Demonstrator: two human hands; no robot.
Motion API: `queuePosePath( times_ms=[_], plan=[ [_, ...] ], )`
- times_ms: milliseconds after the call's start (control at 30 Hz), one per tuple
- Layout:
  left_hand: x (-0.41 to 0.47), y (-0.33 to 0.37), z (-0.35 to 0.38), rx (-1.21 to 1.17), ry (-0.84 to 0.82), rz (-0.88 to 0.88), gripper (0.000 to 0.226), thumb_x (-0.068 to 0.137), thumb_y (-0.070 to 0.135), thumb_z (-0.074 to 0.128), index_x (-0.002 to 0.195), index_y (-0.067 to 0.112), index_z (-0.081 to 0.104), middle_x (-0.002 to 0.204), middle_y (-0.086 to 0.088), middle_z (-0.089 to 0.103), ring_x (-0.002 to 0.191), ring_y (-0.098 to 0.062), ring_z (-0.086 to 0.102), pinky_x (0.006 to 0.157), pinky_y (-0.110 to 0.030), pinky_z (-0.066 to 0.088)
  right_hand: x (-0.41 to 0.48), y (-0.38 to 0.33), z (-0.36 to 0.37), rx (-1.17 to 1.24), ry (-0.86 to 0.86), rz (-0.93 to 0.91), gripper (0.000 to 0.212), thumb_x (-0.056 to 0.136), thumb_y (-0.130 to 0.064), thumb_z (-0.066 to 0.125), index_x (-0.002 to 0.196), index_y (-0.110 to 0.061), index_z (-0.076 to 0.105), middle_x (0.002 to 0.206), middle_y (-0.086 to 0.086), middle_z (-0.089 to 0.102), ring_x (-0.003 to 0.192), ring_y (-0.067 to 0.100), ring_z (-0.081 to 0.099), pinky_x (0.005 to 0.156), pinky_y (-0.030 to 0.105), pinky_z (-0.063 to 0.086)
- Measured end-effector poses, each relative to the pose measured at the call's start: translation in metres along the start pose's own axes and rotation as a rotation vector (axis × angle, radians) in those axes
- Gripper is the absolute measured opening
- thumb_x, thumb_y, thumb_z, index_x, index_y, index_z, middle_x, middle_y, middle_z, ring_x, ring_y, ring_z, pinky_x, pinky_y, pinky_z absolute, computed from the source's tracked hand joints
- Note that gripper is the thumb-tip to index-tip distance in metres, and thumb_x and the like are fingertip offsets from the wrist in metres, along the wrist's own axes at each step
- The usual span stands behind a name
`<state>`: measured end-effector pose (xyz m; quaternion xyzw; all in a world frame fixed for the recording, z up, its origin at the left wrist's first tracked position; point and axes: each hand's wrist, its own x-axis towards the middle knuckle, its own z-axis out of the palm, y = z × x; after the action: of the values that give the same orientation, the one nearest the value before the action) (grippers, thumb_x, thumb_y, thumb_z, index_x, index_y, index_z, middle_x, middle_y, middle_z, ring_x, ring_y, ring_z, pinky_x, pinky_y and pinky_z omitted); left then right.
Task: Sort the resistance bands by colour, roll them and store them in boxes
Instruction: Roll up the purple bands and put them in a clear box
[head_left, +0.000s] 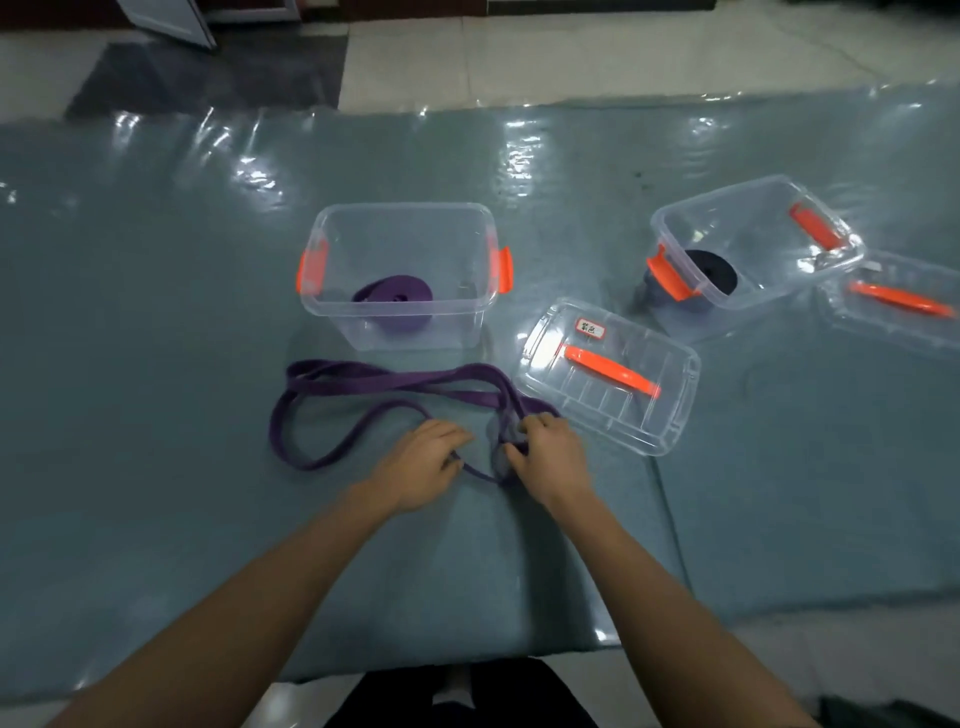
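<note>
A long purple resistance band lies in loose loops on the grey-green mat in front of me. My right hand grips a small rolled start of that band at its right end. My left hand pinches the flat band just left of the roll. Behind the loops stands a clear box with orange latches, holding a rolled purple band. A second clear box at the right holds a rolled black band.
A clear lid with an orange handle and a label lies right of my right hand. Another clear lid lies at the far right edge. The glossy mat ends at a tiled floor behind and in front.
</note>
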<state>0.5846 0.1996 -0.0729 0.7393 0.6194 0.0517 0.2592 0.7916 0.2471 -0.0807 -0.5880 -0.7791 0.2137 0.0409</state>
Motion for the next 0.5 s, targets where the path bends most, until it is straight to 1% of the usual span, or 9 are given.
queuePosePath(
  times_ms=[67,133,233,267,367,400,433,500],
  plan=[
    [-0.001,0.005,-0.014,-0.05,0.076,-0.002,0.051,0.093,0.012,0.063,0.143,0.012,0.053,0.145,-0.006,0.054,0.137,-0.024,0.045,0.116,-0.042,0.033,-0.002,0.001,-0.016,0.068,0.017,-0.09,0.029,0.09,-0.024,0.063,0.116,-0.01,0.063,0.115,0.012,0.065,0.11,0.034,0.058,0.092,0.041,0.047],
    [-0.001,0.013,-0.03,-0.074,0.165,0.016,0.056,0.091,0.009,0.065,0.145,0.009,0.05,0.148,-0.008,0.052,0.139,-0.025,0.044,0.118,-0.041,0.032,-0.004,0.0,-0.034,0.115,0.018,-0.15,0.033,0.088,-0.013,0.06,0.121,-0.011,0.06,0.113,0.015,0.065,0.108,0.036,0.056,0.089,0.043,0.047],
    [0.001,0.026,-0.05,-0.066,0.284,0.06,0.061,0.088,0.008,0.066,0.147,0.007,0.048,0.151,-0.009,0.049,0.14,-0.024,0.042,0.121,-0.032,0.028,-0.007,-0.001,-0.058,0.124,0.068,-0.214,0.04,0.09,-0.006,0.056,0.128,-0.015,0.053,0.113,0.013,0.062,0.107,0.033,0.052,0.084,0.041,0.043],
    [0.003,0.032,-0.055,-0.049,0.299,0.073,0.063,0.088,0.01,0.066,0.148,0.007,0.046,0.152,-0.009,0.047,0.141,-0.023,0.041,0.121,-0.031,0.027,-0.008,-0.001,-0.066,0.123,0.091,-0.247,0.039,0.09,-0.003,0.056,0.128,-0.015,0.054,0.114,0.012,0.062,0.108,0.032,0.051,0.085,0.039,0.041],
    [0.011,0.047,-0.065,0.005,0.314,0.105,0.068,0.09,0.019,0.068,0.152,0.009,0.041,0.156,-0.007,0.042,0.145,-0.024,0.036,0.122,-0.035,0.026,-0.012,-0.002,-0.093,0.116,0.168,-0.374,0.041,0.087,0.004,0.059,0.125,-0.01,0.061,0.119,0.011,0.065,0.111,0.031,0.053,0.087,0.027,0.035],
    [0.013,0.052,-0.067,0.015,0.325,0.113,0.069,0.091,0.022,0.069,0.152,0.01,0.04,0.157,-0.006,0.042,0.146,-0.023,0.035,0.122,-0.035,0.024,-0.014,-0.003,-0.102,0.109,0.198,-0.431,0.043,0.083,0.009,0.061,0.123,-0.008,0.064,0.12,0.012,0.066,0.11,0.032,0.056,0.089,0.026,0.037],
    [0.016,0.058,-0.069,0.023,0.341,0.12,0.069,0.091,0.024,0.069,0.152,0.012,0.041,0.157,-0.005,0.042,0.147,-0.022,0.034,0.121,-0.034,0.024,-0.016,-0.004,-0.111,0.096,0.227,-0.494,0.045,0.079,0.014,0.063,0.119,-0.005,0.068,0.118,0.013,0.068,0.108,0.034,0.059,0.092,0.028,0.041],
    [0.021,0.069,-0.073,0.022,0.374,0.14,0.064,0.091,0.026,0.071,0.149,0.014,0.046,0.153,-0.003,0.048,0.144,-0.021,0.04,0.12,-0.037,0.028,-0.022,-0.008,-0.126,0.082,0.268,-0.599,0.046,0.073,0.02,0.063,0.113,-0.001,0.072,0.115,0.015,0.07,0.104,0.037,0.064,0.092,0.036,0.05]
  ],
)
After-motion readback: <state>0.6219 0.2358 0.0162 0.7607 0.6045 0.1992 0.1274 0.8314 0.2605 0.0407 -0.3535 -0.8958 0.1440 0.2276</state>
